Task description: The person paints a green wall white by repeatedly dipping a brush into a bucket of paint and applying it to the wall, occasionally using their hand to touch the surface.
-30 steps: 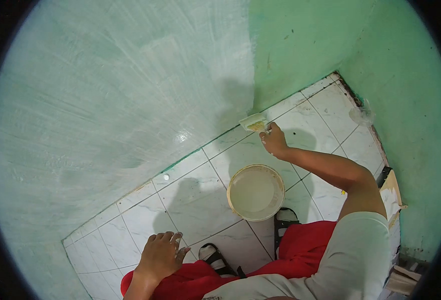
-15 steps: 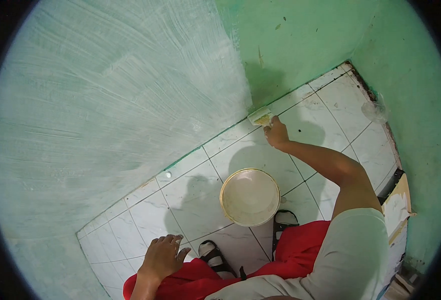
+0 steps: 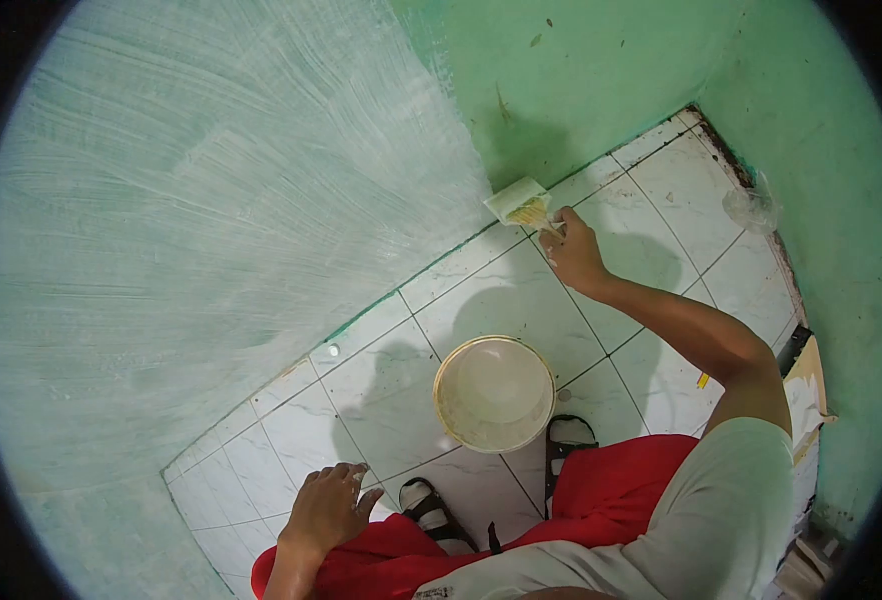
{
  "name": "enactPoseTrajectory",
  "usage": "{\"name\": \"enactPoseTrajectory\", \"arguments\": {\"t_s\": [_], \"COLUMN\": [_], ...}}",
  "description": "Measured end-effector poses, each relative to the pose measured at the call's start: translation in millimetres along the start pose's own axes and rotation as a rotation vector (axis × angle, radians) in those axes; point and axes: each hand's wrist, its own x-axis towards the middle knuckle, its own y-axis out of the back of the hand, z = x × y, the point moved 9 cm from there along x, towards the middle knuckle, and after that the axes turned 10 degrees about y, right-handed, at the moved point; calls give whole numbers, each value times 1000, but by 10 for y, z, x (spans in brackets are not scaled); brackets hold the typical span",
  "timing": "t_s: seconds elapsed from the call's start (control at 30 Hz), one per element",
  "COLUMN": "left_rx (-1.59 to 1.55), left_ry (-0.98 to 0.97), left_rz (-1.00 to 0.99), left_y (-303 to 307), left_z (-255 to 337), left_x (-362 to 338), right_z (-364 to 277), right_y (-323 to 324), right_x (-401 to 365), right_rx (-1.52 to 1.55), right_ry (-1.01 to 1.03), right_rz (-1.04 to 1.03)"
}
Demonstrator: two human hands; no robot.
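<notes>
My right hand (image 3: 576, 255) is closed round the handle of a wide paintbrush (image 3: 521, 200) whose pale bristle end is at the foot of the wall. There the streaky white coat (image 3: 261, 190) meets bare green wall (image 3: 601, 90). A round tub (image 3: 494, 395) of whitish liquid stands on the floor between the wall and my feet. My left hand (image 3: 329, 507) hangs over my red-clad knee with its fingers apart, holding nothing. White smears mark the fingers of both hands.
White tiles (image 3: 391, 400) cover the floor. A small white round thing (image 3: 334, 350) lies near the wall's base. Crumpled clear plastic (image 3: 751, 208) rests by the right wall. Below it stand a board-like thing (image 3: 809, 390) and a small yellow object (image 3: 703, 380).
My right hand has shifted a little up and to the right, and the brush has tilted, showing more of its bristle face. My left hand has barely moved.
</notes>
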Motion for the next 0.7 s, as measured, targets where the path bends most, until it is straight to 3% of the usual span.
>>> {"name": "enactPoseTrajectory", "arguments": {"t_s": [0.33,0.47,0.7], "left_rx": [-1,19,-23], "left_ry": [4,-23,-9], "left_rz": [-17,56,53], "left_y": [6,-18,-71], "left_z": [28,-36,-165], "left_x": [35,-46,-159], "right_z": [554,257,-285], "right_y": [-318,-270,194], "right_x": [32,267,162], "right_rx": [-127,-203,-31], "right_ry": [-75,18,-12], "right_rz": [-93,-27,2]}}
